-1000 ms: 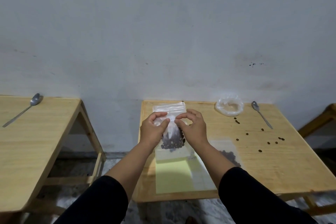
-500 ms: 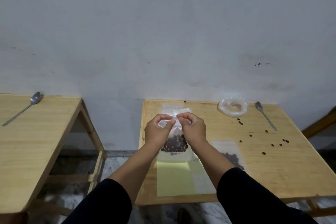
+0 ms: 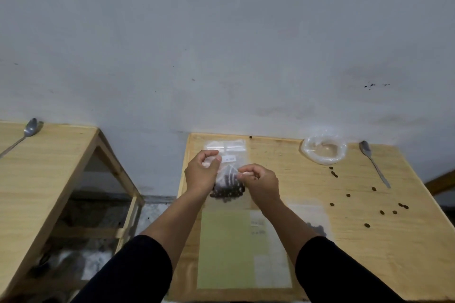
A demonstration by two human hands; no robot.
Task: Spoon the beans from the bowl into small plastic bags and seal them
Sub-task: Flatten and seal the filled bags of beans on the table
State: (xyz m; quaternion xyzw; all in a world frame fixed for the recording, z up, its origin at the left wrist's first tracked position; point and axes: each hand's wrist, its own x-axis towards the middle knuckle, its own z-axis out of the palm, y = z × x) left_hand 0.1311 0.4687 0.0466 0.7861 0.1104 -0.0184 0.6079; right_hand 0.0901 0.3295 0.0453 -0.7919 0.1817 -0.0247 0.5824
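I hold a small clear plastic bag (image 3: pixel 227 181) with dark beans in its bottom above the right-hand table (image 3: pixel 406 241). My left hand (image 3: pixel 202 173) pinches its upper left corner. My right hand (image 3: pixel 261 183) pinches the top edge lower down on the right, so the bag's mouth slants. The clear bowl (image 3: pixel 323 150) stands at the back of the table and looks nearly empty. To its right lies a metal spoon (image 3: pixel 374 163). Several loose beans (image 3: pixel 374 200) are scattered on the wood.
Flat clear bags (image 3: pixel 226 147) lie behind my hands. A pale green sheet (image 3: pixel 224 251) and more bags lie in front of me, one holding beans (image 3: pixel 317 227). A second wooden table (image 3: pixel 37 192) at left carries another spoon (image 3: pixel 23 134). A gap separates the tables.
My hands have moved apart along the bag's top edge: the left went up and left, the right slid down and right. The view shifted slightly.
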